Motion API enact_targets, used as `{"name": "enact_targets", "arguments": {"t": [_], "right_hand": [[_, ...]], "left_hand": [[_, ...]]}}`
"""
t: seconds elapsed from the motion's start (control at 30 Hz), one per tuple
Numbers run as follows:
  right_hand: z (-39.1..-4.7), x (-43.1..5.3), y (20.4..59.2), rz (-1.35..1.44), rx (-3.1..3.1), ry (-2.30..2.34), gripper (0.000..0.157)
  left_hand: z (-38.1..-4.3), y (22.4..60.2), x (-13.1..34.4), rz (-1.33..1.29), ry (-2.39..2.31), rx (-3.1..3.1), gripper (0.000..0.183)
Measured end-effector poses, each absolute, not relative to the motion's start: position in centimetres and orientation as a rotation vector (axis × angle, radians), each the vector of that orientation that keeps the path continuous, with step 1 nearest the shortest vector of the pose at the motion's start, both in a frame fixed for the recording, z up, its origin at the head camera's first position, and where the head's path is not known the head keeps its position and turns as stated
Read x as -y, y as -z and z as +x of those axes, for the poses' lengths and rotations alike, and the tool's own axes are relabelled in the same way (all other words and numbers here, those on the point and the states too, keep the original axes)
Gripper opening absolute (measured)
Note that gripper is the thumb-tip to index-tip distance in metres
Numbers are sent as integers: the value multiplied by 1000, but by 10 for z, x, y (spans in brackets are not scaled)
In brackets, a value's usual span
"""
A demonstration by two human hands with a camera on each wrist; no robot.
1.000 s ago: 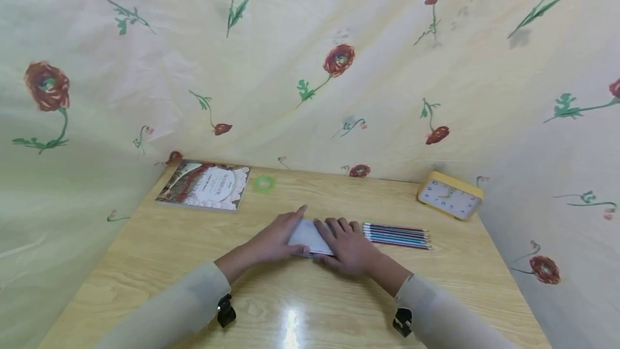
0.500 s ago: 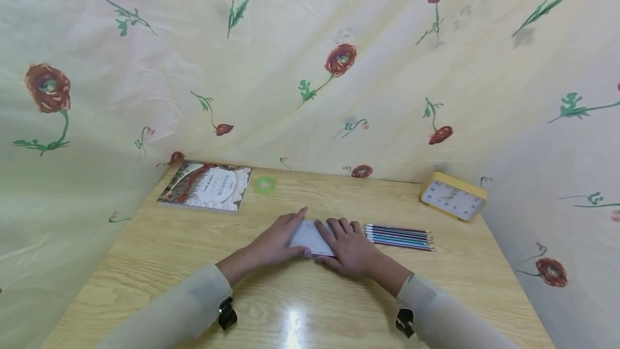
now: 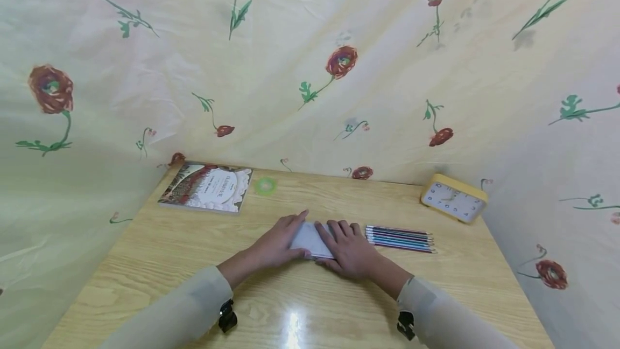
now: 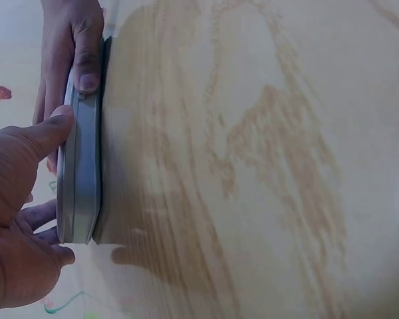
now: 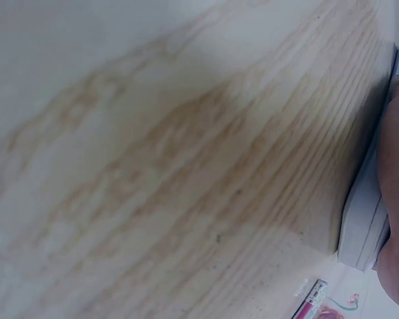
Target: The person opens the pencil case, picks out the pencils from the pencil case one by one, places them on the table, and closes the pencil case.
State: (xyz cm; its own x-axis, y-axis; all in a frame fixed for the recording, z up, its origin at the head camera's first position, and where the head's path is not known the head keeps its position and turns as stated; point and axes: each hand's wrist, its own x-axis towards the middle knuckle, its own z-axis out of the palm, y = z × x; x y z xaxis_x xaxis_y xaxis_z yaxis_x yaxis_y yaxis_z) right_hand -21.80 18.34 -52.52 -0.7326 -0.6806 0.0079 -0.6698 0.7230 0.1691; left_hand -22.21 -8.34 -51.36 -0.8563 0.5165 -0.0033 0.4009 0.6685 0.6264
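Note:
A flat, pale grey lidded case [image 3: 306,239] lies on the wooden table between both hands. My left hand [image 3: 278,242] holds its left end, thumb at the near edge and the other fingers spread toward the far side. Across the right part of the top lies my right hand [image 3: 352,251], gripping the case with its thumb along the near side. In the left wrist view the case's grey side wall [image 4: 86,169] shows a rim along the lid, which looks closed. The right wrist view catches only a corner of the case [image 5: 364,216] beside the right hand.
Several striped pencils [image 3: 399,239] lie in a row just right of the right hand. A yellow-framed clock [image 3: 454,198] stands at the back right. At the back left are a book [image 3: 208,187] and a green ring [image 3: 258,186]. A flowered curtain [image 3: 271,69] hangs behind the table.

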Motion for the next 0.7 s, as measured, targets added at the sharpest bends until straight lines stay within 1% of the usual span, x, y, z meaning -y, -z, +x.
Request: {"name": "enact_targets", "arguments": {"t": [0.23,0.57,0.7], "right_hand": [[-217,-184,527,1111,2841,239,86],[-216,-185,523,1074,2861,167,89],[-212,-190,515,975,2901,43,92]], "left_hand": [[-219,510,82,747,-949,-2699,101],[-223,507,86,799,-887,-2724,98],[-230,505,98,819,-811,-2815,98]]}}
